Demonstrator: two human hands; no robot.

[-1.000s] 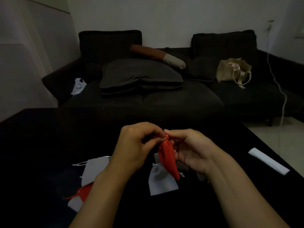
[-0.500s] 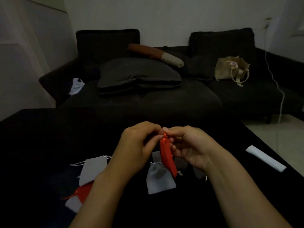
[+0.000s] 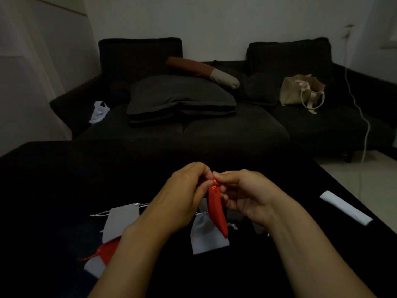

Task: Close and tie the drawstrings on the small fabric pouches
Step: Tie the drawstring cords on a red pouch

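The room is showing very dim, with an underexposed, greyish cast. The brightest areas are sitting at twelve o'clock, on the pale wall [image 3: 214,24], and at three o'clock, where the floor [image 3: 354,179] is catching soft light coming in from the right. The black worktop [image 3: 64,190] is swallowing nearly all detail, its edges barely separating from the dark sofa [image 3: 214,130]. The left hand [image 3: 184,198] and right hand [image 3: 247,196] are reading evenly lit, without hard shadows or glare. The red pouch [image 3: 217,209] is glowing as the one saturated colour. Wide-angle distortion is bending the walls at nine and three o'clock. Fine detail is looking soft and slightly smeared throughout.
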